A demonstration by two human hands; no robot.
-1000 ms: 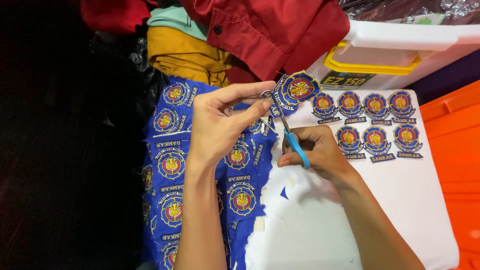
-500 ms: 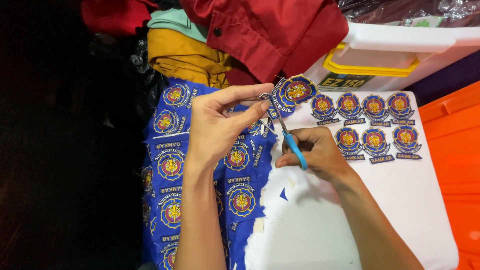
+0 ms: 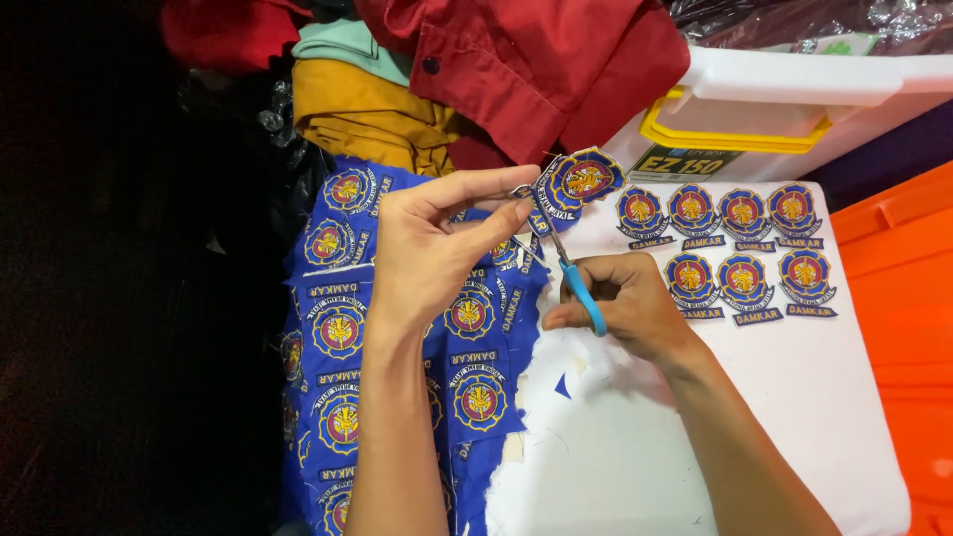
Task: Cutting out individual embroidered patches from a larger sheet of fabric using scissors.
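Observation:
My left hand (image 3: 437, 248) pinches a blue embroidered patch (image 3: 581, 181) with a red and gold emblem, lifted above the table. My right hand (image 3: 625, 303) grips small scissors with a blue handle (image 3: 586, 298), their blades pointing up at the patch's lower edge. Under my left forearm lies a blue cloth sheet (image 3: 347, 337) carrying several uncut patches of the same kind. On the white table (image 3: 774, 397), to the right of my hands, lie two rows of cut patches (image 3: 740, 248).
A red shirt (image 3: 536, 69), a mustard garment (image 3: 367, 114) and a pale green one are piled at the back. A white plastic box with a yellow handle (image 3: 784, 109) stands behind the table. An orange surface (image 3: 898, 298) borders the right. A blue scrap (image 3: 563, 387) lies on the table.
The patch has turned slightly in my left hand. My right hand with the scissors has stayed at its edge, shifting only a little.

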